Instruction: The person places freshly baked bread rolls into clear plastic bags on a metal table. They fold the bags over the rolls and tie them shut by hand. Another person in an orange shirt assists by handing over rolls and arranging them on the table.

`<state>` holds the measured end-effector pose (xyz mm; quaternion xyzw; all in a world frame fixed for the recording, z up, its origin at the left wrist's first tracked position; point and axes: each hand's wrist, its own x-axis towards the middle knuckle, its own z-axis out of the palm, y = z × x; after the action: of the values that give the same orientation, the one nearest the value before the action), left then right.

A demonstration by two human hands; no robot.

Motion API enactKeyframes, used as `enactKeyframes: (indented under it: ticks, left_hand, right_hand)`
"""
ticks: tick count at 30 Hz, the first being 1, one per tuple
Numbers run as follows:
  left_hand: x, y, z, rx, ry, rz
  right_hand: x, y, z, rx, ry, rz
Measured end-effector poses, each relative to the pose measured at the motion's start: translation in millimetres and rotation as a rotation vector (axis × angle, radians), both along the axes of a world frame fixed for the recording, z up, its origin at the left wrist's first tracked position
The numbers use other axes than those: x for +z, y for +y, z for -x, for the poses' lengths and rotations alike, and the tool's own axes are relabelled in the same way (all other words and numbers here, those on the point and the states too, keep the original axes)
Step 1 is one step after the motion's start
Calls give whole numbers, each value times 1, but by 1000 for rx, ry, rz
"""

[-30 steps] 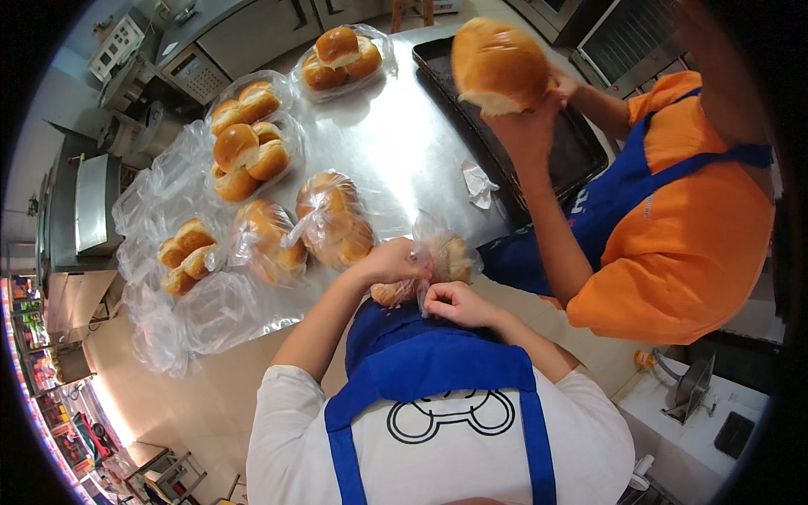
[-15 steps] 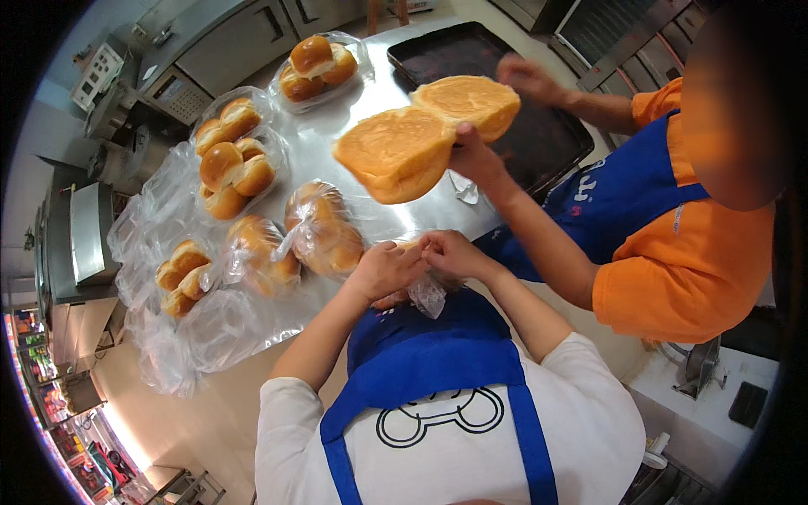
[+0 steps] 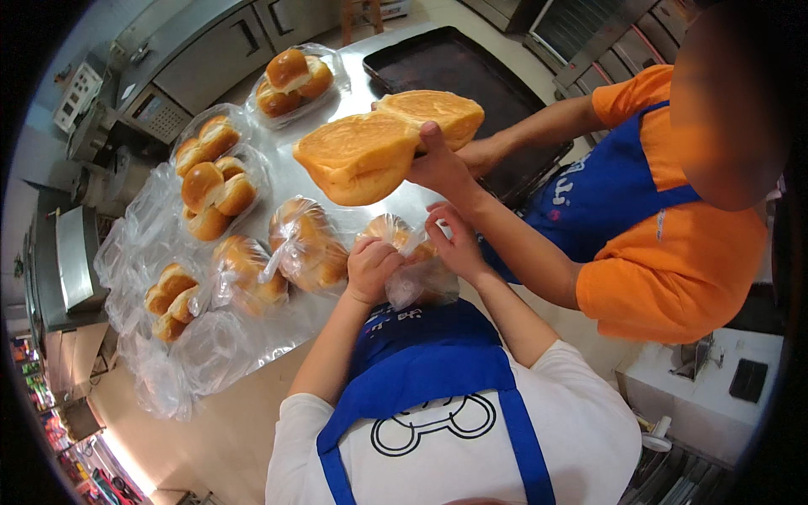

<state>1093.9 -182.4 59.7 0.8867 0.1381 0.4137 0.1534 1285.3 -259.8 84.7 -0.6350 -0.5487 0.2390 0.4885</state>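
Close to my apron, at the near edge of the metal table, sits a clear plastic bag of bread buns [image 3: 425, 278]. My left hand [image 3: 372, 268] is at its left side, fingers curled in on the plastic. Raised at the bag's right side is my right hand [image 3: 457, 244], its fingers bent and apart, with nothing visible between them. Just left of my left hand lies a knotted bag of buns [image 3: 307, 244], and beyond it another bagged bun loaf [image 3: 246, 271]. Across from me, a co-worker's hands hold a large joined pair of golden bread loaves [image 3: 358, 156] over the table.
Several buns in open bags, among them a cluster [image 3: 217, 198], line the table's left side beside loose plastic bags [image 3: 139, 252]. A dark baking tray [image 3: 505, 93] lies at the far right. The co-worker's orange sleeve [image 3: 656, 286] and arm reach in close on my right.
My hands, together at the bag's top before, have moved apart, leaving more of the bagged buns in sight. The co-worker's far hand has come in under the large loaves, which have shifted left and tilted.
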Motion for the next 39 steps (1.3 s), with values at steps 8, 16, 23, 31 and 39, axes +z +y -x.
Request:
enactKeyframes:
  ticks: [8,16,23,31,39]
  left_hand:
    - [10,4,1,-64,43,-97]
    - [2,0,40,58,457,114]
    - [7,-26,12,-184,181,1320]
    - [11,-28,-10,122,480,339]
    - [6,-23,-8,-50,523,189]
  right_hand:
    - [6,20,18,198,-568,-147]
    - [-8,1,-7,44,-655,146]
    - [-45,-8,-3,-32,-603,207]
    - [-8,-25,14,-16,-348,256]
    - [17,30,15,129,-660,-424]
